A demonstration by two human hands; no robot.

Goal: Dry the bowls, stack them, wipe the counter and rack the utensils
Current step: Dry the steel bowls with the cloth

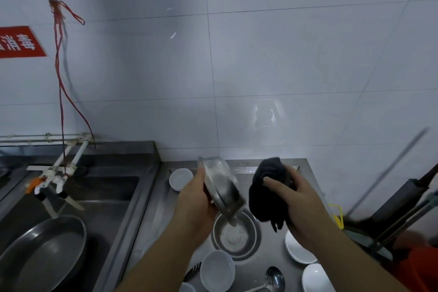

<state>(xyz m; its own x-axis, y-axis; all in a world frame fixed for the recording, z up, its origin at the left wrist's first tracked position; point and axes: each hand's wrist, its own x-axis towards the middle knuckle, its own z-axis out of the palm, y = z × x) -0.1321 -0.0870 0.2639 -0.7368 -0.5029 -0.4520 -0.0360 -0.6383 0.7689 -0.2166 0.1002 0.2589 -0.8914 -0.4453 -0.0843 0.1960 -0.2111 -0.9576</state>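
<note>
Between the two hands, over the steel counter (267,265), the drying step is under way. The left hand (194,199) has its fingers wrapped round the back of a steel bowl (224,188), holding it tilted on edge with its lower rim pointing down towards another steel bowl (237,232) that sits on the counter just below the fingers. The right hand (296,197) has its fingers curled tight on a dark cloth (267,187), thumb pressed into the wad and a loose tail hanging under the palm.

Cloth and bowl are near but look apart, so the wiping seems about to begin or between strokes. To do it well, I would bunch the cloth so the tail does not drag, press it inside the tilted bowl, and turn the bowl with the left fingers while the right sweeps the wall and base; then go round the outside and rim. Keep the grip firm, since wet steel may slip.

White bowls (216,270) wait below and beside the wrists, one more (180,178) beyond the left fingertips, and a ladle (273,278) lies near the right forearm.
</note>
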